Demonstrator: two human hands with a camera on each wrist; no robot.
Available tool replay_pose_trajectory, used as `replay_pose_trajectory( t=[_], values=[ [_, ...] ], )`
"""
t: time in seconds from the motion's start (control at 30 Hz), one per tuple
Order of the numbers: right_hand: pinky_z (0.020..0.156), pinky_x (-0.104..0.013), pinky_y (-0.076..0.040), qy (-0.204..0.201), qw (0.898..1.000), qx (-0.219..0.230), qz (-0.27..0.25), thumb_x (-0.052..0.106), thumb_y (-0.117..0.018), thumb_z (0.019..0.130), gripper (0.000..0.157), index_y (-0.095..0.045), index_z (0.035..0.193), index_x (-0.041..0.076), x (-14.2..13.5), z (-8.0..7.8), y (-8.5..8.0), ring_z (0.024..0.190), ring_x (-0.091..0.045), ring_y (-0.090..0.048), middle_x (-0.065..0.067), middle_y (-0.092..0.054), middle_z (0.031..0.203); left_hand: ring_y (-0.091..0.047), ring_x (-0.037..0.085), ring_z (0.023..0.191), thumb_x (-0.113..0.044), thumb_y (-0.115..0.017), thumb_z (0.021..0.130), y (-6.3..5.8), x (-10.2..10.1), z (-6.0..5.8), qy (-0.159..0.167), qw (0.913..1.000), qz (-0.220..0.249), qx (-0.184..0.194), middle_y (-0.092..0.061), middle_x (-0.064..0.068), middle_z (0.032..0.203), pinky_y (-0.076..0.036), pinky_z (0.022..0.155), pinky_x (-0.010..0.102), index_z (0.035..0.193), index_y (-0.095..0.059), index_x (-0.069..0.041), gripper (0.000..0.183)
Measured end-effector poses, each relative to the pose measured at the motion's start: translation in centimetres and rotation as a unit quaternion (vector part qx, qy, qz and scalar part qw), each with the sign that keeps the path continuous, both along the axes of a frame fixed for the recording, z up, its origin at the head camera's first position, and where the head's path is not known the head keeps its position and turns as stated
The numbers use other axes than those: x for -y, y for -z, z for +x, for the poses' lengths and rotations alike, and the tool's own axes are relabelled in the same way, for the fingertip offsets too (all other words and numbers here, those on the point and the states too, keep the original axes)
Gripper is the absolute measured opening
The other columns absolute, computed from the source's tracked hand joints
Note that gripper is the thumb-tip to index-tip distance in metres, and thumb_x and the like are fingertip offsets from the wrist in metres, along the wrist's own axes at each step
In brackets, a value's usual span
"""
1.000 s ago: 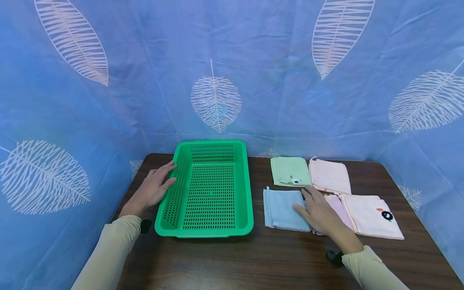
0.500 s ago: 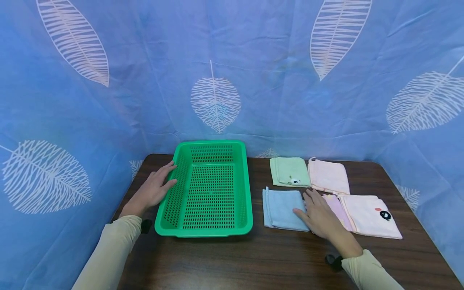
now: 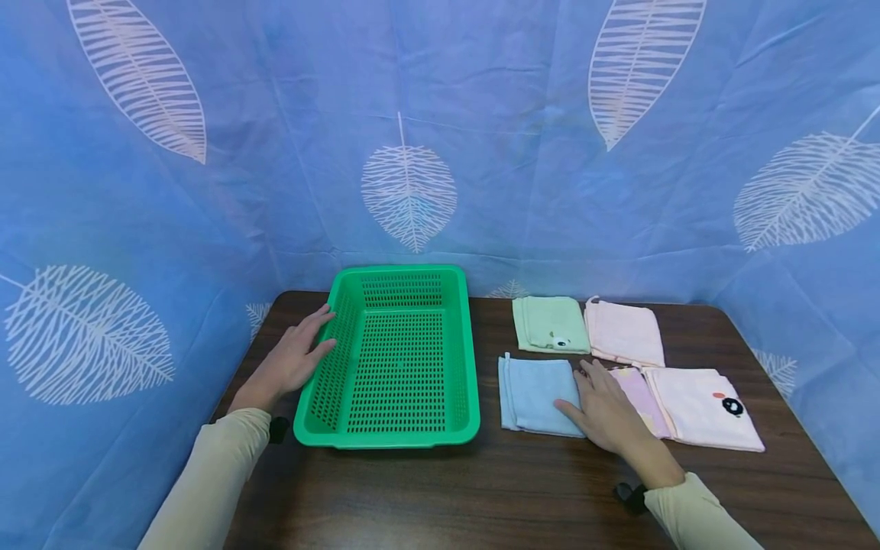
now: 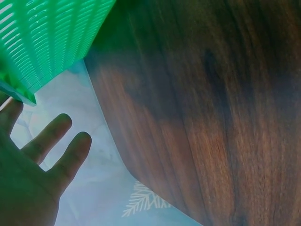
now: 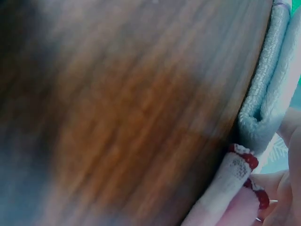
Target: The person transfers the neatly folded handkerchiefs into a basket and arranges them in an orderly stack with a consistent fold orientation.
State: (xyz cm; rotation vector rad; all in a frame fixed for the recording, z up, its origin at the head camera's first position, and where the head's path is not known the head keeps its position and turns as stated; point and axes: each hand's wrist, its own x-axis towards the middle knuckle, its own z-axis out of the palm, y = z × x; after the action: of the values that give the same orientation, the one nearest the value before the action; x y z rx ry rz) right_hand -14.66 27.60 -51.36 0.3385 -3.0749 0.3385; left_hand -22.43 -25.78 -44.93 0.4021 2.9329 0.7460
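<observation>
My left hand (image 3: 290, 360) lies at the left rim of a green perforated plastic basket (image 3: 388, 441), its fingers spread and loosely extended. In the left wrist view the fingertips (image 4: 82, 140) show beside the basket wall (image 4: 56, 42). Over the folded towels on the right, my right hand (image 3: 608, 411) rests with relaxed fingers, its thumb across the edge of a light blue towel (image 3: 539, 399). Its palm covers part of a purple towel (image 3: 639, 391). Seen low in the right wrist view, the purple towel's red-trimmed edge (image 5: 244, 157) meets the blue towel's fold (image 5: 263, 94).
Behind the blue towel lie a folded green towel (image 3: 550, 325) and a pale pink one (image 3: 624, 334). A whitish towel (image 3: 694, 409) with a black eye pattern sits at the right. All rest on a dark wooden table (image 3: 426, 496), backed by a blue leaf-print cloth (image 3: 516, 191).
My right hand has shifted very slightly left over the towels. The left hand, basket and towels stay as they were.
</observation>
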Motion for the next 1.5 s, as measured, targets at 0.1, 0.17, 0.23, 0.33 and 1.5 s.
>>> replay_pose_trajectory(
  t=[0.1, 0.17, 0.23, 0.33, 1.5],
  values=[
    [0.121, -0.066, -0.026, -0.001, 1.0, -0.003, 0.004, 0.044, -0.061, 0.101, 0.076, -0.047, 0.142, -0.018, 0.0, 0.0, 0.0, 0.148, -0.054, -0.028, -0.038, -0.038, 0.154, -0.016, 0.042, 0.158, -0.04, -0.041, 0.111, 0.0, -0.1, 0.0, 0.0, 1.0, 0.006, -0.001, -0.012, 0.007, 0.174, -0.014, 0.124, 0.069, 0.164, -0.022, -0.018, 0.061],
    [0.121, -0.066, -0.026, -0.002, 1.0, -0.004, 0.004, 0.043, -0.061, 0.101, 0.075, -0.047, 0.142, -0.018, 0.1, 0.0, 0.0, 0.148, -0.054, -0.028, -0.038, -0.038, 0.154, -0.015, 0.042, 0.158, -0.039, -0.041, 0.111, 0.0, -0.2, 0.1, 0.0, 1.0, 0.008, -0.002, -0.012, 0.007, 0.174, -0.012, 0.124, 0.068, 0.164, -0.022, -0.018, 0.06],
    [0.121, -0.066, -0.026, -0.002, 1.0, -0.005, 0.002, 0.043, -0.062, 0.101, 0.074, -0.048, 0.142, -0.017, 0.2, 0.1, -0.1, 0.148, -0.054, -0.027, -0.038, -0.039, 0.153, -0.015, 0.042, 0.158, -0.039, -0.042, 0.111, 0.0, -0.2, 0.1, -0.001, 1.0, 0.009, -0.003, -0.012, 0.007, 0.174, -0.013, 0.124, 0.069, 0.164, -0.022, -0.019, 0.06],
    [0.121, -0.066, -0.025, 0.0, 1.0, -0.006, 0.001, 0.042, -0.063, 0.1, 0.073, -0.049, 0.142, -0.016, 0.4, 0.1, -0.1, 0.149, -0.054, -0.026, -0.038, -0.039, 0.153, -0.015, 0.044, 0.158, -0.039, -0.042, 0.111, 0.0, -0.2, 0.2, -0.003, 0.9999, 0.011, -0.003, -0.012, 0.006, 0.174, -0.014, 0.123, 0.07, 0.164, -0.022, -0.019, 0.06],
    [0.111, -0.06, -0.045, -0.003, 0.998, -0.027, -0.061, 0.017, -0.073, 0.095, 0.059, -0.05, 0.142, -0.009, 2.5, 0.8, -0.1, 0.133, -0.046, -0.051, -0.03, -0.057, 0.141, -0.014, 0.046, 0.157, -0.038, -0.04, 0.112, 0.5, -0.3, 0.4, 0.001, 0.9995, 0.029, -0.009, -0.011, 0.008, 0.174, -0.016, 0.121, 0.072, 0.164, -0.021, -0.016, 0.06]
  ],
)
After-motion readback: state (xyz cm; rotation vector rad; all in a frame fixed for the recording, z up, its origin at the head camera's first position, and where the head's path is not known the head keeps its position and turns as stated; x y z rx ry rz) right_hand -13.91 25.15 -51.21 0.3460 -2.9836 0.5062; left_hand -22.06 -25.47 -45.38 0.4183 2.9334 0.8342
